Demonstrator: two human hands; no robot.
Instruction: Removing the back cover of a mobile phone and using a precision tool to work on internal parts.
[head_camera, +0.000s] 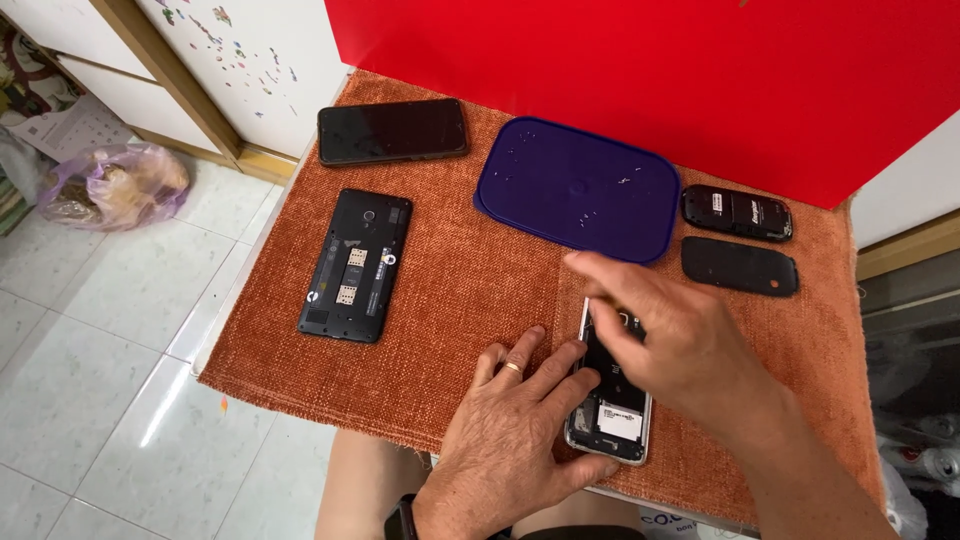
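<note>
Both hands (600, 380) flat on backless phone (612, 405), mostly hidden; grip unclear.

My left hand (515, 440) rests on the cloth (450, 290) that covers the worktop, touching the left edge of the opened phone (612, 415) at the near edge, and my right hand (670, 335) lies over that phone's far half. Behind them lies the flat lid (578, 188), with a battery (736, 213) to its right and a back cover (740, 266) just in front of that battery. Far left, a phone without its back (356, 264) lies in front of a whole phone (392, 131).
</note>
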